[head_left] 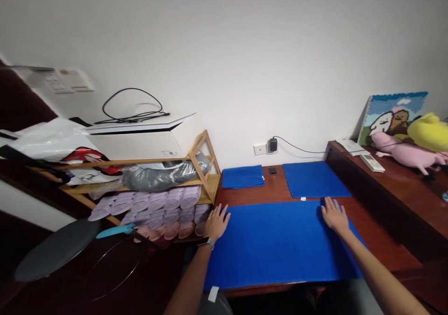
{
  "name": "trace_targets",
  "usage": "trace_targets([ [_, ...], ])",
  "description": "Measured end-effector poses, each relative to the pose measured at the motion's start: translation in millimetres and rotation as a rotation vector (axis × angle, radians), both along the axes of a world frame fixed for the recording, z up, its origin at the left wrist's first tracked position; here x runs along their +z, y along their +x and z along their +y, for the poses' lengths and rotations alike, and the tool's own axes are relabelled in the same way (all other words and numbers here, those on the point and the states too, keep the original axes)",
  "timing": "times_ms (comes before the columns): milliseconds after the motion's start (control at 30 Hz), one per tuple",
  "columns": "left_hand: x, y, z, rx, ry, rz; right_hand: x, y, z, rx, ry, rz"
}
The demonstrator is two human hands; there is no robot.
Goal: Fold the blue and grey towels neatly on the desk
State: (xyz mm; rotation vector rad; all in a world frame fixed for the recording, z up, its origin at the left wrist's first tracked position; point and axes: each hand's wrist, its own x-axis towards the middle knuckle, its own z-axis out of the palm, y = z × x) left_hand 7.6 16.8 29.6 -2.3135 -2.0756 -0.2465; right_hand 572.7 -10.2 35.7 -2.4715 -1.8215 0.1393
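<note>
A large blue cloth (276, 245) lies spread on the reddish-brown desk (241, 194), with a white tag at its near left corner. My left hand (217, 222) rests on the cloth's far left corner, fingers spread, a watch on its wrist. On the far right corner lies my right hand (335, 214), flat with its fingers apart. Behind it a smaller blue cloth (315, 179) is laid out, its white tag facing me. A folded blue cloth (243, 177) sits at the back left of the desk, against the wall.
Left of the desk stands a wooden rack (206, 165) with lilac slippers (150, 203) and a white box (140, 142) on top. A stool (59, 249) is at lower left. On the raised ledge at right are a remote control (372, 163) and a pink plush toy (406, 151).
</note>
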Motion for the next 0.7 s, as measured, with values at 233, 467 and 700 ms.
trace_targets([
  [233, -7.4, 9.0, -0.5, -0.134, 0.015, -0.026, 20.7, -250.7, 8.5, 0.615, 0.018, 0.254],
  [467, -19.1, 1.2, -3.7, -0.116, 0.013, -0.033, 12.4, -327.5, 17.7, 0.705, -0.025, 0.311],
  [700, -19.6, 0.3, 0.7, -0.117, 0.019, -0.064, -12.4, -110.3, 4.6, 0.382, -0.013, 0.159],
])
